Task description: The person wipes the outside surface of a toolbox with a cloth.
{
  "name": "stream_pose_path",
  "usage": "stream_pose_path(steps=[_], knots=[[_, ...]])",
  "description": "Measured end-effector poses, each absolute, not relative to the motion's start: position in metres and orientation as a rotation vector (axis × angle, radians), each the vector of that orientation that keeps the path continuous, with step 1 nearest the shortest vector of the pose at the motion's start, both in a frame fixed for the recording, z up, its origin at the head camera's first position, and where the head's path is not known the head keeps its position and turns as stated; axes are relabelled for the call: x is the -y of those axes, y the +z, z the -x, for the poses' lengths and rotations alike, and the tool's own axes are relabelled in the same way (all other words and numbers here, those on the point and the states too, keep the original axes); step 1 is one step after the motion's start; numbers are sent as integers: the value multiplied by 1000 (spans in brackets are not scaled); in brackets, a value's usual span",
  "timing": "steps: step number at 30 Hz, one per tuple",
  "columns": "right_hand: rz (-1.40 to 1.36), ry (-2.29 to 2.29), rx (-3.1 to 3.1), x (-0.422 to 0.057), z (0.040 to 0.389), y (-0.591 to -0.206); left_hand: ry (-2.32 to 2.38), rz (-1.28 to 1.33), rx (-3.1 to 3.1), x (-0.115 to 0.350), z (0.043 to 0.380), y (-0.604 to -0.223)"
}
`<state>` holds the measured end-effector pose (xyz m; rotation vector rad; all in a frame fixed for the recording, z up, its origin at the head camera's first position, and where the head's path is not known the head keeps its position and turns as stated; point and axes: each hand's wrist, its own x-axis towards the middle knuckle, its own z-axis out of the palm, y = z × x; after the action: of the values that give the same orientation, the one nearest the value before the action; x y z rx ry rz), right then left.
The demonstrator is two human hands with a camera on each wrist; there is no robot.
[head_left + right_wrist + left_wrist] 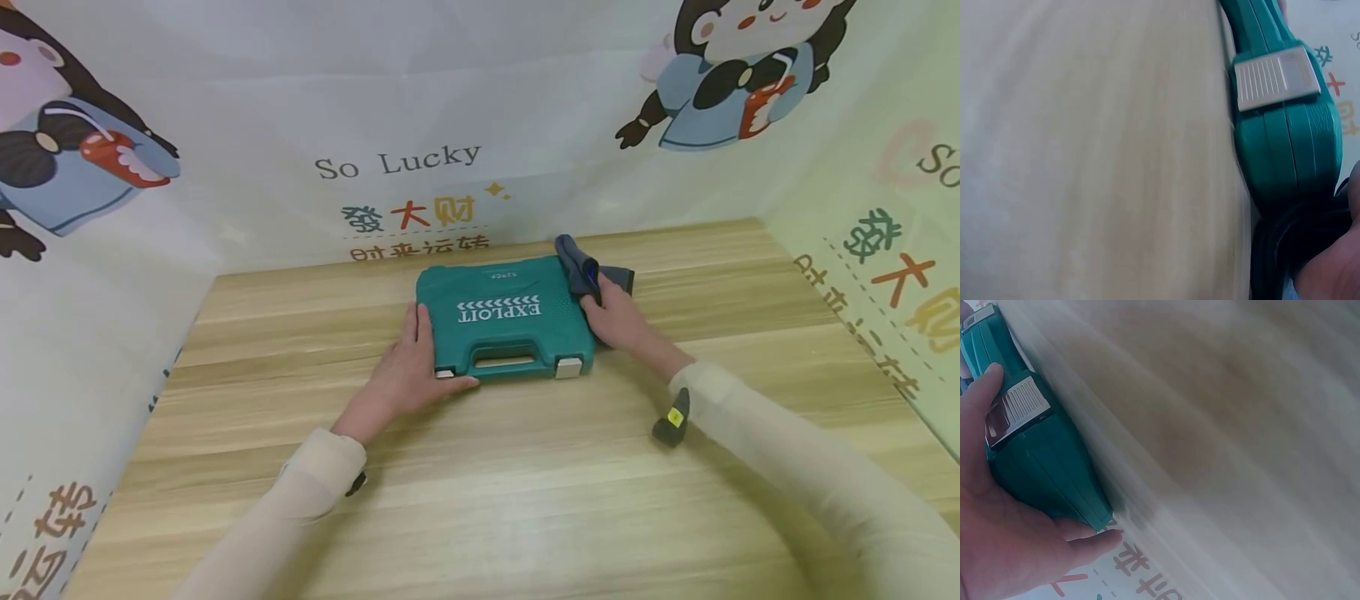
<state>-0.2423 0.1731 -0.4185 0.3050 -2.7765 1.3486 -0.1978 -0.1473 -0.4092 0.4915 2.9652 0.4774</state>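
A teal plastic tool case [495, 312] lies flat on the table, its white EXPLOIT lettering upside down in the head view. Along its left side and front left corner rests my left hand [401, 371], fingers straight and thumb stretched along the front edge. In the left wrist view that thumb lies beside a silver latch [1019, 406]. My right hand [618, 317] grips a bunched dark blue cloth [576, 262] against the case's right side. The right wrist view shows the cloth [1291, 237] pressed to the case's end, below the other latch [1277, 78]; most of the right hand is out of that view.
The wood-grain table [480, 500] stretches in front of the case and to both sides. A white printed sheet [405, 100] with cartoon figures and lettering hangs close behind the case and along the table's sides. Each sleeved wrist carries a small black device [671, 425].
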Motion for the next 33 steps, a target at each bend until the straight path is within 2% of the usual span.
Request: stream_pose_path(steps=[22, 33], knots=[[-192, 1349, 2753, -162, 194, -418, 430, -508, -2986, 147, 196, -410], [-222, 1423, 2714, -158, 179, -419, 410, -495, -2990, 146, 195, -409]])
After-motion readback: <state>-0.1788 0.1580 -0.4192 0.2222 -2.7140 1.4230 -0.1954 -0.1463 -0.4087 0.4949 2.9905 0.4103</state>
